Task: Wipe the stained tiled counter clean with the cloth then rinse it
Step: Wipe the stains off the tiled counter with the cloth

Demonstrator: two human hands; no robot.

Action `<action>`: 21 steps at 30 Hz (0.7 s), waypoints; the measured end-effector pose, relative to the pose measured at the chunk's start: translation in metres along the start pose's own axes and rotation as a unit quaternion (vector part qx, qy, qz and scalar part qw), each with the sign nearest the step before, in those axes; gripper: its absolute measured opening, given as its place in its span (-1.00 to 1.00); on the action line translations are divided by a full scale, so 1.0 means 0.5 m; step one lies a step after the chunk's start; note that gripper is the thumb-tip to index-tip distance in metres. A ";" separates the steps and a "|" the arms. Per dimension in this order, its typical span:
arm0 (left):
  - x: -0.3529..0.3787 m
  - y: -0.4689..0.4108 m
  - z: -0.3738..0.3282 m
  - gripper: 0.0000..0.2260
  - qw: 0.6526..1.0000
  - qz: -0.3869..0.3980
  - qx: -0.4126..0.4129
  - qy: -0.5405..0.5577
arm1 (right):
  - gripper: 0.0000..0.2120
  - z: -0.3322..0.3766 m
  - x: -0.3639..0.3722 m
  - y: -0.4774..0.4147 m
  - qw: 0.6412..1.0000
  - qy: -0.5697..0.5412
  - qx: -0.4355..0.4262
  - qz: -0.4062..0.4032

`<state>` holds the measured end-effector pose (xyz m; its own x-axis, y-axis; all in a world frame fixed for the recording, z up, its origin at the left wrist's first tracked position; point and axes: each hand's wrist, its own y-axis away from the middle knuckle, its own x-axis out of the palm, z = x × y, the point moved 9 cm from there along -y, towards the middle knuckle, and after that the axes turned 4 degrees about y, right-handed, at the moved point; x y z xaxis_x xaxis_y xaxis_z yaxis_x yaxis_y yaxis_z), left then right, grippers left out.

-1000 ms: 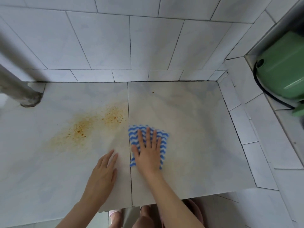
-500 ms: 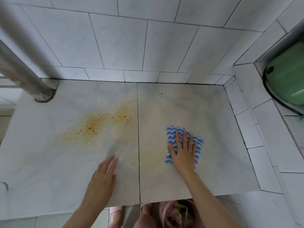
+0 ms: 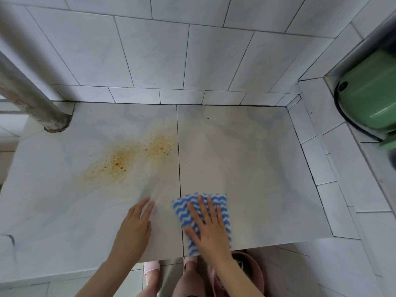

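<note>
Blue-and-white cloth (image 3: 217, 201) with a wavy stripe pattern lies flat on the pale marble-look tiled counter (image 3: 257, 179), at its near edge; most of it sits on the right-hand slab, and its far left corner just crosses the dark grout joint (image 3: 179, 168) between the two large slabs; its near end reaches the counter's front edge; it looks thin and folded into a rough rectangle, slightly askew.

Right hand (image 3: 206, 230) lies palm-down on the cloth, fingers straight and spread, pressing it to the surface without curling round it; left hand (image 3: 134, 230) rests flat on the left slab just beside the cloth, not touching it, fingers straight and close together, holding nothing.

Orange-brown speckled stain (image 3: 128, 159) spreads over the left slab, farther off than both hands, densest in its middle and thinning toward the joint; a faint yellowish film shows on the right slab beyond the cloth; one small brown speck (image 3: 208, 118) sits near the far edge.

Grey, rust-marked metal pipe (image 3: 32, 99) meets the counter at the far left corner; white rectangular wall tiles (image 3: 150, 54) back the counter and step round its right side; a rounded green container (image 3: 372, 93) sits in a recess at the far right; below the front edge a pink basin (image 3: 255, 271) and pale pink slippers (image 3: 151, 267) show on the floor.
</note>
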<state>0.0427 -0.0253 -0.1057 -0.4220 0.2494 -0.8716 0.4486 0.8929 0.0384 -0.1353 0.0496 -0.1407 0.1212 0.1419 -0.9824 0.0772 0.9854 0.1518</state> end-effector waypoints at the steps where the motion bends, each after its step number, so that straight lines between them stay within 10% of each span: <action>1: 0.002 0.001 0.001 -0.45 1.000 0.003 0.001 0.003 | -0.45 -0.040 0.000 0.007 1.000 -0.004 0.021 -0.002; 10: 0.001 0.001 -0.001 -0.46 1.000 0.011 0.004 0.006 | -0.37 -0.285 -0.017 0.039 0.952 -0.052 0.301 -0.014; 21: -0.002 -0.002 -0.002 -0.47 1.000 0.013 -0.002 -0.008 | -0.44 0.096 0.014 0.031 0.995 -0.033 0.090 -0.022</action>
<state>0.0419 -0.0261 -0.1044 -0.3969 0.2670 -0.8782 0.4566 0.8874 0.0634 -0.0859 0.0611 -0.1400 0.1773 0.0870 -0.9803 0.2584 0.9570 0.1317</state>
